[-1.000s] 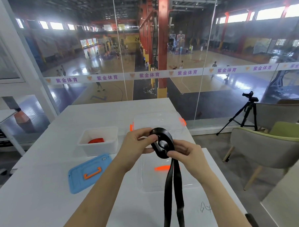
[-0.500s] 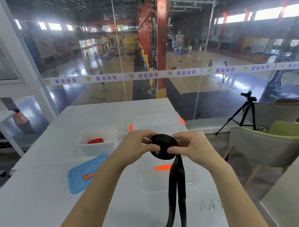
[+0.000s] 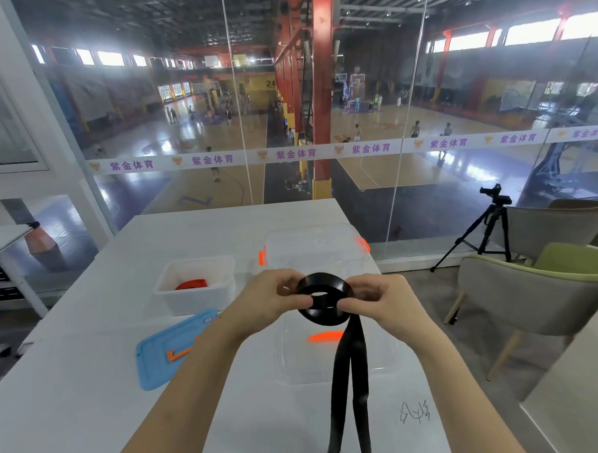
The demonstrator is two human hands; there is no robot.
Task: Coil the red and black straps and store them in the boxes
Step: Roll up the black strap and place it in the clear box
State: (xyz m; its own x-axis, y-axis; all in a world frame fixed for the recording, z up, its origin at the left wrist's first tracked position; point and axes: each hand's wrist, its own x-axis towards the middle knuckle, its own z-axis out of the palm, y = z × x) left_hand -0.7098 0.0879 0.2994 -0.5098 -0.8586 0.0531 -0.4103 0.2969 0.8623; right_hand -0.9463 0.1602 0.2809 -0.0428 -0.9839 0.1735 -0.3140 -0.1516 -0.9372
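Both hands, left hand point(image 3: 276, 294) and right hand point(image 3: 379, 300), pinch the half-coiled black strap point(image 3: 325, 304) above the clear box point(image 3: 314, 249); the red strap point(image 3: 191, 284) already lies coiled in the white box point(image 3: 197, 292) left of it.

2 bare forearms point(image 3: 201, 378), slim and smooth, end in the bare left hand point(image 3: 270, 297) and right hand point(image 3: 386, 304).

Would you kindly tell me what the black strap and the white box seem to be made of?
The black strap: probably woven webbing with a slight sheen; it coils flat and hangs limp. The white box: apparently moulded plastic, milky and matte, with thin walls.
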